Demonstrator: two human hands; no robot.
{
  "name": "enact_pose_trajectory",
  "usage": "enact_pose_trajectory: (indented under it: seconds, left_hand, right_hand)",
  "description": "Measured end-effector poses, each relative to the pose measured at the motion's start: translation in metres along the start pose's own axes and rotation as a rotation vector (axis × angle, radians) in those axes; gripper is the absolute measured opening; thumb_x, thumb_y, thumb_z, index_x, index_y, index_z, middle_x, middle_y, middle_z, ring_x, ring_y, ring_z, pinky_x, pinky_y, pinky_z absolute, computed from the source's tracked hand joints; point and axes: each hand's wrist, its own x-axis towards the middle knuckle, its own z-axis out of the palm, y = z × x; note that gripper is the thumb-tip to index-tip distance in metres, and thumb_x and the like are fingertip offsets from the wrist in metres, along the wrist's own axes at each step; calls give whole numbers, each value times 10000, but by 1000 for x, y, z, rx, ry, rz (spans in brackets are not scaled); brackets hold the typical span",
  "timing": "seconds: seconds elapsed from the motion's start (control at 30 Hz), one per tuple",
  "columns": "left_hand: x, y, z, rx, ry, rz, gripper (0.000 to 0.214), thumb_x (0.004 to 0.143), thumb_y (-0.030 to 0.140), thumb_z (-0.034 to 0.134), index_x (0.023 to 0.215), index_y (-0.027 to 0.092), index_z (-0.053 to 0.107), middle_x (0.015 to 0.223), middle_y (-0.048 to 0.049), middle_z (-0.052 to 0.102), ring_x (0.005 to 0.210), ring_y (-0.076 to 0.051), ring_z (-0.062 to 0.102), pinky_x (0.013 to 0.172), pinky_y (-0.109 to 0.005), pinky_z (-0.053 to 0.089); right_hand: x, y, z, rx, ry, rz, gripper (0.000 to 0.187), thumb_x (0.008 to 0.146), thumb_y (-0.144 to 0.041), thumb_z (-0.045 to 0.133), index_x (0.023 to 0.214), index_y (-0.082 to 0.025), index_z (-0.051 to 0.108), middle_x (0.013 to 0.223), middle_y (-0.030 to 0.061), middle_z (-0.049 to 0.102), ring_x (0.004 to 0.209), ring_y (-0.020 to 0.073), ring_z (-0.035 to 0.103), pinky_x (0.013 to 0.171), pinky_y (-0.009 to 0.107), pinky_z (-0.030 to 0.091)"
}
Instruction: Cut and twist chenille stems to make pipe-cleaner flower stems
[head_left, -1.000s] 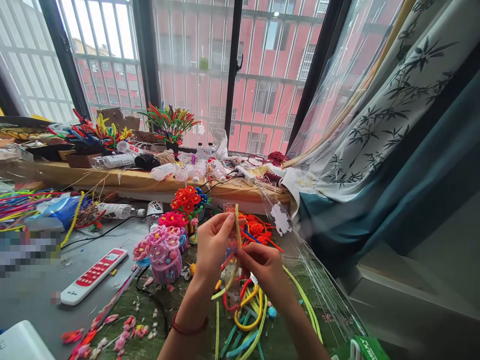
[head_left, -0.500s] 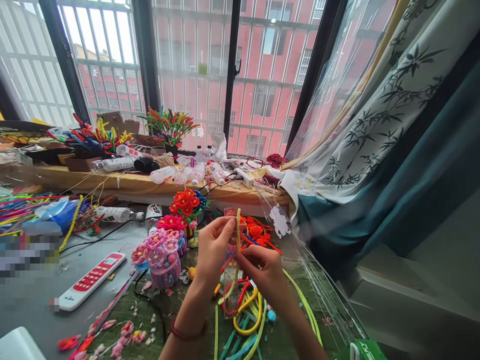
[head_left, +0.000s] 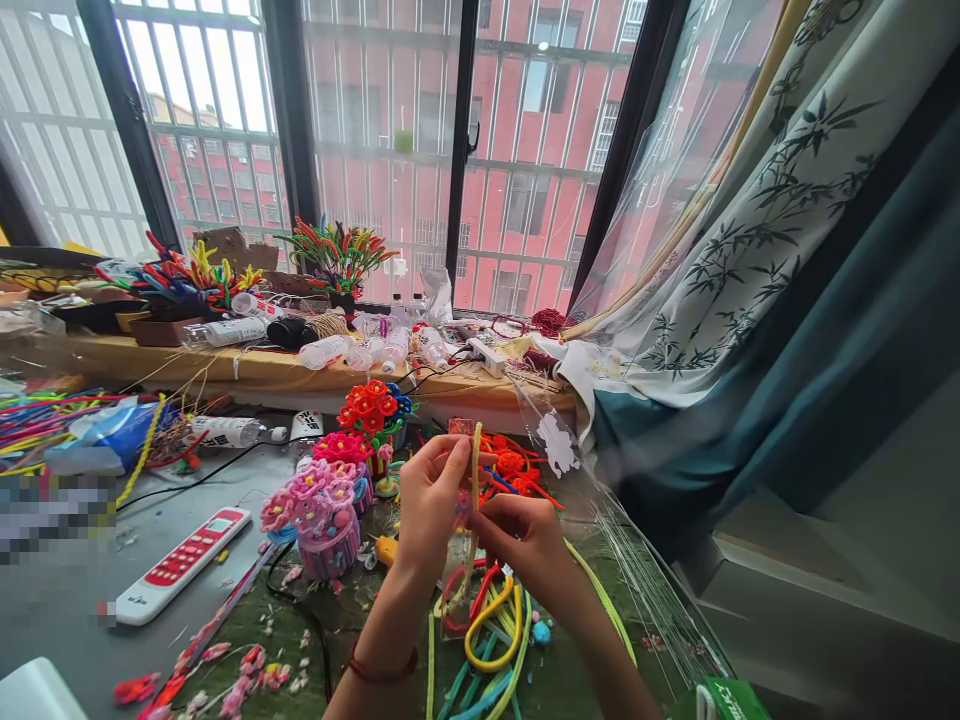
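A thin pale-yellow pipe cleaner [head_left: 477, 470] stands roughly upright between my hands. My left hand [head_left: 433, 495] pinches its upper part between thumb and fingers. Lower down, my right hand [head_left: 521, 540] has thumb and forefinger closed on the same pipe cleaner, whose tail hangs beneath. Behind the hands lies a clear plastic strip or box [head_left: 456, 615], partly covered by them. Below sit a yellow looped pipe cleaner [head_left: 495, 665] and teal pipe cleaners [head_left: 480, 690]. Orange-red pipe cleaner flowers [head_left: 511, 463] lie just beyond my fingers.
Pots of pink pipe cleaner flowers [head_left: 330, 550] and red flowers [head_left: 370, 405] stand left of my hands. A red-and-white handset [head_left: 184, 565] lies farther left. Plastic bottles [head_left: 326, 350] crowd the window ledge. A green box [head_left: 731, 700] sits at lower right.
Both hands stay on the pale-yellow pipe cleaner with almost the same grip. Its lower tail has shifted slightly, and the view has moved a little.
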Motion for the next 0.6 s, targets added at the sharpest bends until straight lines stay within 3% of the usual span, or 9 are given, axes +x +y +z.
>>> enact_pose_trajectory:
  seconds: [0.6]
  left_hand:
    - [2,-7,0,67,-9,26,247,766,402,692,805,160,672,652,-17,696,576,-128,621,553,-204,469]
  right_hand:
    - [1,2,-3,90,-72,21,339,835,-434,638,690,-128,627,550,-16,538,486,100,492,462,217,368]
